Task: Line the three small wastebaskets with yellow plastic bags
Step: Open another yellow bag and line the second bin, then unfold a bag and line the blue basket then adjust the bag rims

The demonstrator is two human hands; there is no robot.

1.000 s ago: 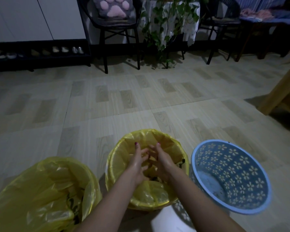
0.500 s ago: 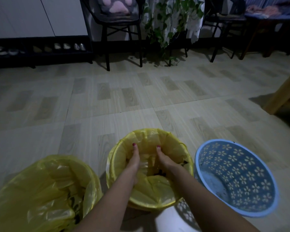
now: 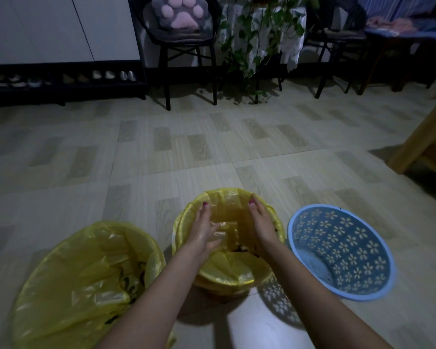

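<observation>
Both hands are down inside the middle basket point(image 3: 227, 280), fingers straight, pressing the yellow bag point(image 3: 227, 222) out against its walls; neither grip clenches anything. The left hand point(image 3: 202, 233) spreads the near-left side, the right hand point(image 3: 261, 225) the right. The bag looks thin and creased, its edge folded over the rim. The bare blue basket point(image 3: 342, 253), pierced with flower cutouts, stands on the floor just right of the right hand, which is nearer to it. A lined basket point(image 3: 86, 285) sits left of the left hand.
</observation>
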